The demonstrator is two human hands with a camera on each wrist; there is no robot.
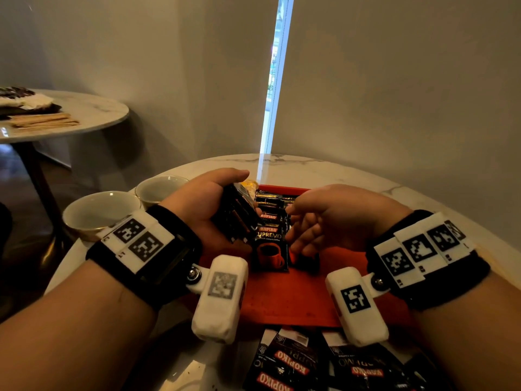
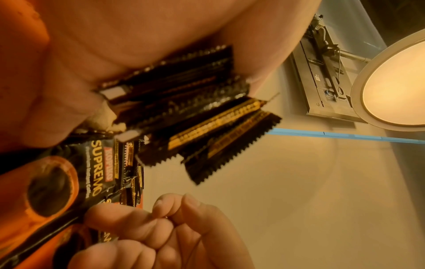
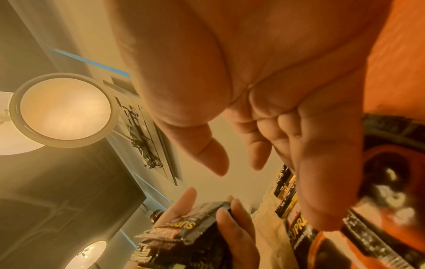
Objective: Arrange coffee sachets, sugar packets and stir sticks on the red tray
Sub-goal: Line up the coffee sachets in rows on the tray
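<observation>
Mid-step: laying Kopiko coffee sachets (image 1: 271,221) in an overlapping row on the red tray (image 1: 284,294). Left hand (image 1: 208,210) at ten o'clock, clenched round a stack of sachets (image 1: 236,213). Right hand (image 1: 324,218) at two o'clock, fingers relaxed, grasping nothing. Next, probably: drawing one sachet off the stack and setting it at the row's six o'clock end.

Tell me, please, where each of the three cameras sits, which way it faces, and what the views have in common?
Head: worn on the head, looking forward and down at the red tray; both forearms, left hand and right hand show.
Left wrist: on the left wrist, looking along the palm and up toward the ceiling lamp; the left hand grips a stack of sachets.
Right wrist: on the right wrist, tilted up likewise; palm and relaxed fingers show.
Shared: all three views show the stack of sachets.
</observation>
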